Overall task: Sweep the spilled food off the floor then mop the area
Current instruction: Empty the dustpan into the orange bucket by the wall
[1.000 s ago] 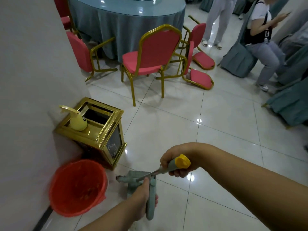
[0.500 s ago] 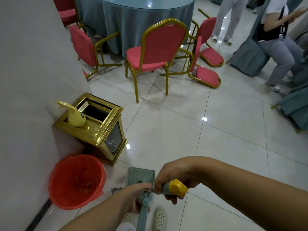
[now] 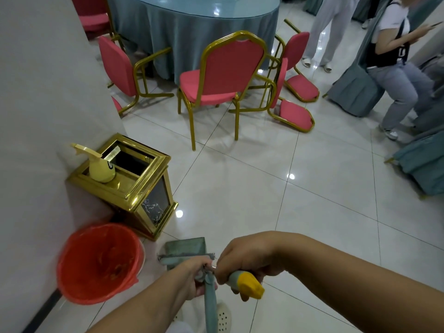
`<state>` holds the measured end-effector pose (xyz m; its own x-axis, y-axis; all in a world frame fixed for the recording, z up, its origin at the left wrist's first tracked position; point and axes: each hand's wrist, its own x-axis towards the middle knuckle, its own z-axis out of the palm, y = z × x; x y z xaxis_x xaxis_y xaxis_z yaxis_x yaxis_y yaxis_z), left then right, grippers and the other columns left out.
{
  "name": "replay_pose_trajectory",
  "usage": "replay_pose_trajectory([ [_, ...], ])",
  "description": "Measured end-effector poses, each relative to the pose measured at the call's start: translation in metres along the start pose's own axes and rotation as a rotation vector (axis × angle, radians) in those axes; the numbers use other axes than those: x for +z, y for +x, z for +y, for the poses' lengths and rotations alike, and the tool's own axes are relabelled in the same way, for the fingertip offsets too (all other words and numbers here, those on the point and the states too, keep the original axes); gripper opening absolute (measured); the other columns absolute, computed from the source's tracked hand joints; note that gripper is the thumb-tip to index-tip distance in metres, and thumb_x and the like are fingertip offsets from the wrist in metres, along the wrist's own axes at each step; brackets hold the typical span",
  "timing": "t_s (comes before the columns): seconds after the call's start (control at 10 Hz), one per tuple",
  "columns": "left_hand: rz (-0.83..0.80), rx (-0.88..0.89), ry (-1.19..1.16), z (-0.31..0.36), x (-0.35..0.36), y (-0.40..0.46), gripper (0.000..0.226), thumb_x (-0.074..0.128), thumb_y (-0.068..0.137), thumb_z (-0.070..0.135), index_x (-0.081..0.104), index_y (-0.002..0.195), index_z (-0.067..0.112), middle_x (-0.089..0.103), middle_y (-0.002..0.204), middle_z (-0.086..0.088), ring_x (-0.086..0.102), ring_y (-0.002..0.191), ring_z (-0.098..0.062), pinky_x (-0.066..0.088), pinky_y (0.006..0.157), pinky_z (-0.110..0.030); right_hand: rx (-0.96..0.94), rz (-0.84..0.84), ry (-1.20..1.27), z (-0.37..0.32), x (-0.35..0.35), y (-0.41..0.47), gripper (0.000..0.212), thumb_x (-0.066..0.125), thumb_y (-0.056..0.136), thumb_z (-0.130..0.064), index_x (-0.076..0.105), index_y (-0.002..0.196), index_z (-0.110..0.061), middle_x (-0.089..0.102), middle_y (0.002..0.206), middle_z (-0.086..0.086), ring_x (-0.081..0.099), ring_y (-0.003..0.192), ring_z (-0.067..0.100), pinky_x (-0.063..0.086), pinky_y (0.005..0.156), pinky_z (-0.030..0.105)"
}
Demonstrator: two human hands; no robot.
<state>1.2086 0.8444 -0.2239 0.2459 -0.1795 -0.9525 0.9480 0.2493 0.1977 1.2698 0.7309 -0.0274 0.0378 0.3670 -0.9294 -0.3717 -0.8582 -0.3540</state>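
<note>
Glossy pale floor tiles run under us, throwing back small ceiling-light glints, with a plain wall on our left. Our right hand is curled around a grey handle that ends in a yellow cap, gripping it firmly just above the floor. Our left hand is wrapped around a grey-green shaft that runs down toward our feet, where a white perforated shoe shows. Both hands meet almost knuckle to knuckle. Just beyond them sits a grey-green dustpan, its open tray dull and a little scuffed (whether it rests on the tile or hangs just above it, we cannot tell). A blurred bristly edge lies across its near lip.

Left of the dustpan stands a red bucket against the wall, with brownish specks inside. Behind it is a gold-framed bin with dark marbled panels; a yellow spray bottle stands on its top ledge, bearing a dark label too small to read.

Farther out, red chairs with gold frames crowd a round table draped in blue-grey cloth, two of them tipped over. At right, one person sits looking at a phone and another stands.
</note>
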Motion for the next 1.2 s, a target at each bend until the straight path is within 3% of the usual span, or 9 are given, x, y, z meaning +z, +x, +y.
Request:
replay_pose_trajectory([
  [0.1,0.009,0.024,-0.081,0.003,-0.001,0.002,0.024,0.056,0.087,0.013,0.054,0.105,-0.002,0.057,0.099,-0.02,0.056,0.066,-0.027,0.047,0.095,-0.043,-0.031,0.034,0.024,0.003,-0.005,0.0,0.014,0.059,0.085,-0.026,0.062,0.077,-0.014,0.061,0.069,0.003,0.062,0.053,0.012,0.049,0.053,0.019],
  [0.3,0.046,0.064,-0.247,0.007,0.008,0.006,0.019,0.052,0.091,0.012,0.052,0.105,-0.002,0.057,0.093,-0.019,0.058,0.069,-0.027,0.046,0.098,-0.044,-0.103,0.128,0.154,0.003,-0.015,-0.002,0.019,0.051,0.09,-0.021,0.059,0.084,-0.004,0.056,0.067,0.008,0.058,0.046,0.012,0.045,0.043,0.014],
  [0.4,-0.01,0.05,-0.333,0.008,0.014,-0.001,0.017,0.05,0.093,0.012,0.052,0.103,-0.002,0.057,0.087,-0.018,0.063,0.104,-0.034,0.046,0.099,-0.044,-0.169,0.154,0.227,0.003,-0.017,-0.005,0.024,0.049,0.093,-0.02,0.058,0.104,-0.001,0.053,0.068,0.009,0.057,0.047,0.013,0.044,0.044,0.016],
  [0.5,-0.019,0.043,-0.419,0.008,0.013,0.002,0.017,0.049,0.094,0.014,0.055,0.093,-0.001,0.058,0.084,-0.018,0.053,0.121,-0.036,0.048,0.095,-0.046,-0.249,0.173,0.256,0.009,-0.017,-0.004,0.042,0.051,0.094,-0.024,0.056,0.122,0.007,0.054,0.071,0.009,0.054,0.053,0.014,0.046,0.046,0.017],
  [0.7,0.019,0.028,-0.466,0.007,0.003,0.01,0.031,0.049,0.093,0.011,0.046,0.12,-0.003,0.056,0.088,-0.025,0.057,0.108,-0.04,0.049,0.089,-0.048,-0.461,0.253,0.261,0.024,-0.017,-0.009,0.028,0.049,0.094,-0.005,0.066,0.116,-0.007,0.063,0.074,0.004,0.06,0.06,0.013,0.049,0.05,0.022],
  [0.8,0.026,0.076,-0.461,0.007,0.003,0.011,0.02,0.042,0.094,0.008,0.051,0.106,-0.005,0.054,0.078,-0.017,0.056,0.079,-0.032,0.043,0.095,-0.045,-0.546,0.326,0.082,0.029,-0.011,-0.006,0.038,0.057,0.085,0.0,0.065,0.12,-0.014,0.065,0.089,0.013,0.059,0.067,0.01,0.052,0.057,0.023],
  [0.9,0.056,0.074,-0.473,0.008,0.004,0.01,0.022,0.043,0.094,0.014,0.056,0.1,-0.003,0.064,0.091,-0.019,0.064,0.088,-0.031,0.05,0.091,-0.042,-0.607,0.458,-0.053,0.025,-0.004,0.002,0.038,0.065,0.085,-0.011,0.065,0.121,-0.023,0.061,0.079,-0.002,0.055,0.069,0.008,0.054,0.061,0.023],
  [1.0,0.034,0.085,-0.527,0.009,0.007,0.009,0.032,0.051,0.091,0.019,0.055,0.117,0.0,0.066,0.109,-0.021,0.062,0.109,-0.035,0.05,0.094,-0.05,-0.687,0.559,-0.189,0.019,-0.004,0.008,0.03,0.066,0.087,-0.021,0.067,0.116,-0.026,0.061,0.085,0.001,0.051,0.072,0.01,0.054,0.064,0.03],
  [1.2,-0.027,0.084,-0.517,0.013,0.016,0.008,0.035,0.064,0.087,0.025,0.059,0.113,0.001,0.071,0.099,-0.024,0.066,0.098,-0.037,0.055,0.086,-0.05,-0.723,0.583,-0.238,0.018,-0.012,0.01,0.025,0.065,0.087,-0.018,0.067,0.111,-0.026,0.058,0.074,-0.006,0.05,0.068,0.011,0.051,0.065,0.034],
])
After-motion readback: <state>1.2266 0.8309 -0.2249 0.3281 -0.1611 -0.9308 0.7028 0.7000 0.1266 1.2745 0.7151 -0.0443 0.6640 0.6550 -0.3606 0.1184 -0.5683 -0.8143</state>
